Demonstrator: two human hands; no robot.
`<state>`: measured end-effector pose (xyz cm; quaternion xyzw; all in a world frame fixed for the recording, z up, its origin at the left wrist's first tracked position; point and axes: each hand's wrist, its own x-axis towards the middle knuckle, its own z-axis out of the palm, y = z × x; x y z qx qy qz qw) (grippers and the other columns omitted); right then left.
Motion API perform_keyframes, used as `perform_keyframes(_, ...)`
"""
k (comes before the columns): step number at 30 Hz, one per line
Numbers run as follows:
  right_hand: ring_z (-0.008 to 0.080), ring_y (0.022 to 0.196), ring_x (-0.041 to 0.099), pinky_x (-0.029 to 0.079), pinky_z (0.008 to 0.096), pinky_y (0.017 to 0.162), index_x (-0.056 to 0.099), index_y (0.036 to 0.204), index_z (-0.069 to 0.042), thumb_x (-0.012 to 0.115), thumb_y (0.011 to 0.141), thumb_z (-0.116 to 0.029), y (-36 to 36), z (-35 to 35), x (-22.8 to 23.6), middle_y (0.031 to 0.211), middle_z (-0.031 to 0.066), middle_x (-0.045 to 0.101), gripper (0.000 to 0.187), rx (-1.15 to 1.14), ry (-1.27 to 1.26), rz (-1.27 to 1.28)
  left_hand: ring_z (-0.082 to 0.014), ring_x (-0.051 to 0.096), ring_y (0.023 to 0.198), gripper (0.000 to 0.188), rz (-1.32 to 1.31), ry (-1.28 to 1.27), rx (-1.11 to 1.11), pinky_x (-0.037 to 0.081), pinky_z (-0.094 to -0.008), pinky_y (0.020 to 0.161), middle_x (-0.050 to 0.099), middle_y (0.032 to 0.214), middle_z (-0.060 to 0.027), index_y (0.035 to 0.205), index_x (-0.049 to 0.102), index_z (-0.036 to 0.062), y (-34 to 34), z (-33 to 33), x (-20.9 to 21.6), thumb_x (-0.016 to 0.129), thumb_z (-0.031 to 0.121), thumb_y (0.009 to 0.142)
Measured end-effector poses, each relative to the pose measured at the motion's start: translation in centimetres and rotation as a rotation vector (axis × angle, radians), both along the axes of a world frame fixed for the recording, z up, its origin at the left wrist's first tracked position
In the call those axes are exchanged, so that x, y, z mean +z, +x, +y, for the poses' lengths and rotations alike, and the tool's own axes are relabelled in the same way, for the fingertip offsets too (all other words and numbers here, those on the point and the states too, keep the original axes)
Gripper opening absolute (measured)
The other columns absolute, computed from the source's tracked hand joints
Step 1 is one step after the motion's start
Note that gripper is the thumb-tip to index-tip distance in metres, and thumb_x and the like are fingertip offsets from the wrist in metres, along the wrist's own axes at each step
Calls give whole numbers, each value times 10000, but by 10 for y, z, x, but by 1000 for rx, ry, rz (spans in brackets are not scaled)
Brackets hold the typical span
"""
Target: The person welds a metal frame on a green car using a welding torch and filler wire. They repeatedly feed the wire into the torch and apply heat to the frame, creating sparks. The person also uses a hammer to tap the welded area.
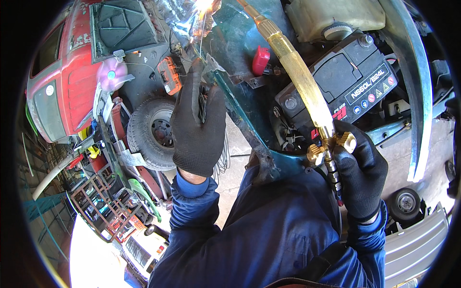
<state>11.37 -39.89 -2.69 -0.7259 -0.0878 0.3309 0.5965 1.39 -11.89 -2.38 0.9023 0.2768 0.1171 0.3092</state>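
- Work clothes (269, 225), dark blue, worn by the person; nearest item, filling the bottom centre.
- Right hand (360, 173), black-gloved; fingers and thumb wrapped about the valve end of the torch.
- Torch (300, 72), brass, ribbed handle, two knobs at its lower end; slants up and left over the engine bay, its neck leaving view at the top.
- Left hand (199, 120), black-gloved, raised; fingers outstretched upward, thumb set apart. Whether they pinch anything, I cannot tell.
- Thin rod (201, 36), running between the left fingertips and the glare.
- Glare (205, 6), white-orange, at the upper edge, beyond the left hand.
- Body panel (240, 108), dark green, worn edge, between the two hands.
- Battery (341, 72), black, tilted in view, just right of the torch.
- Reservoir (331, 17), cloudy plastic, above the battery.
- Wheel (149, 132), tyre fitted, left of the left hand.
- Case (169, 76), orange, near that wheel.
- Vehicle (72, 77), red, paint flaking, far left.
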Motion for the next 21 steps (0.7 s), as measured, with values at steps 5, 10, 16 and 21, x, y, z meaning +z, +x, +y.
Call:
perform_keyframes(5,170,1062,711,571,327,933,696,1375,4,748,1024,-102,0,0,0,1185,124,742,371,2,3,19,-230,666,1137,545,-6,36,-20,522,-373,1014,692,1323,-223,1570,496,-47,-1,3,-3,639,117,1070)
perform_keyframes(10,174,1067,711,571,332,938,694,1376,6,748,1027,-111,0,0,-1,1187,124,739,372,10,6,15,-240,667,1165,542,32,-51,43,523,-379,1018,686,1347,-236,1567,504,-37,-3,1,-1,643,103,1063)
perform_keyframes(16,177,1066,711,570,332,938,693,1377,9,744,1028,-118,1,-1,-1,1188,128,738,374,24,-3,-4,-255,668,1179,542,10,99,-64,520,-378,1030,673,1381,-249,1566,504,-40,-2,6,-6,645,105,1064)
perform_keyframes(21,177,1066,713,574,335,936,694,1376,4,744,1023,-115,1,-1,-2,1184,130,738,376,22,0,-14,-283,669,1216,538,42,-33,39,504,-396,1073,665,1405,-258,1560,507,-44,-4,1,-2,643,122,1067)
